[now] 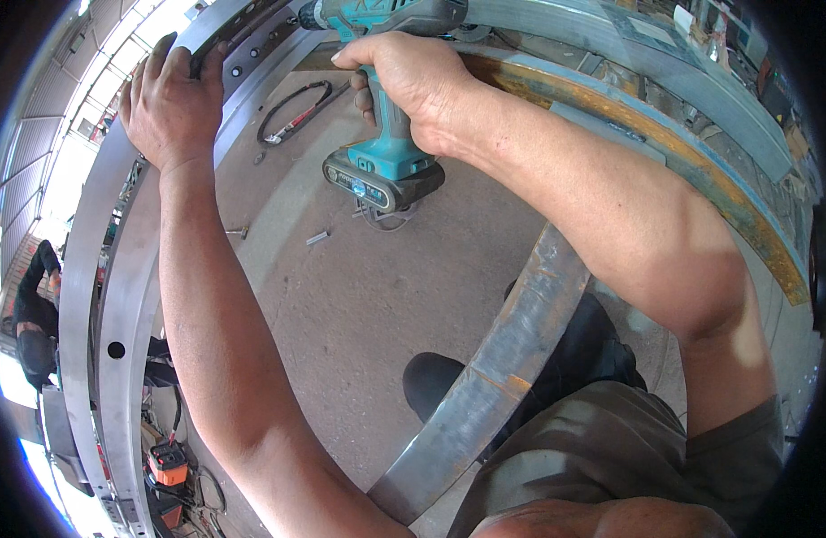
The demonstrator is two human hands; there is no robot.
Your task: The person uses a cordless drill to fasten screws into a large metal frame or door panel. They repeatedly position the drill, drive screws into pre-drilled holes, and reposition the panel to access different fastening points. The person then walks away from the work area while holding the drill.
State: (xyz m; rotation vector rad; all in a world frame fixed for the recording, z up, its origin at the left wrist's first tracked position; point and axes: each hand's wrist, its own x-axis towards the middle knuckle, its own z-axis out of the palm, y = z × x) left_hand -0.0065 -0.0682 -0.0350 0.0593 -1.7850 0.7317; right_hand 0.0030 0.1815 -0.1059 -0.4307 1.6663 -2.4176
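My right hand [413,81] is closed round the grip of a teal and black cordless drill [393,160], its battery hanging toward the floor. The drill's chuck points left at a steel beam [252,54] with a row of bolts or holes. On the left, my left hand [173,112] lies on the beam, fingers curled and thumb apart around a dark, slim piece [198,63]. What this piece is, and where it ends, I cannot make out. Both forearms reach forward from the lower edge.
A curved steel strip [494,377] passes close to my legs. Rusty beam edges [700,161] arc on the right. Below lie a cable loop [292,112] and a small metal piece [318,238]. An orange and black tool [168,464] sits lower left, near another person [38,314].
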